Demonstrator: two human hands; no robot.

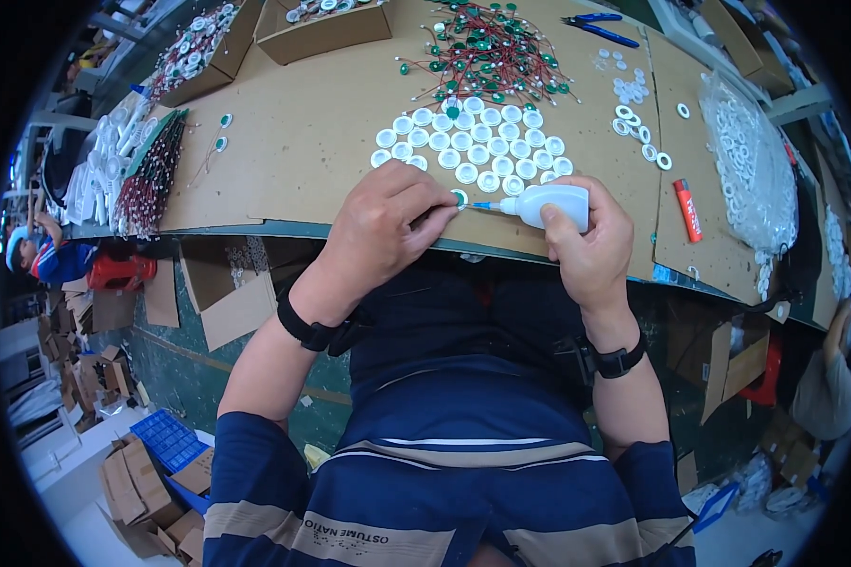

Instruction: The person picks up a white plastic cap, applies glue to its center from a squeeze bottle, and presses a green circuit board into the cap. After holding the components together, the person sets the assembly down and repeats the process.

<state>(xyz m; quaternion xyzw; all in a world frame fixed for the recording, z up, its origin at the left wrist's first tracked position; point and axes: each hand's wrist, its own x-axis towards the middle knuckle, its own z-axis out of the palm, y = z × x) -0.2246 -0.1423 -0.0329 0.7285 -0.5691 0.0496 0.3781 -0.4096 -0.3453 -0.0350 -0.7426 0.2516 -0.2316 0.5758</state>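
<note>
Between the thumb and fingers of my left hand (388,222) is a small round white piece with a green centre (460,198), held just above the table's near edge. My right hand (591,241) is wrapped round a white squeeze bottle (550,203), tipped on its side. Its thin blue needle tip (482,205) points left and reaches the round piece, touching it or nearly so. Just beyond my hands lie many white round caps (466,173), spread in one layer. Behind them is a heap of green discs with red wires (487,52).
Blue-handled pliers (603,30) lie at the far right. Nearer are white rings (638,132), a red tube (687,210) and a clear bag of white rings (749,170). On the left are a bundle of wired parts (151,175) and cardboard boxes (326,36). Another person (43,248) is at far left.
</note>
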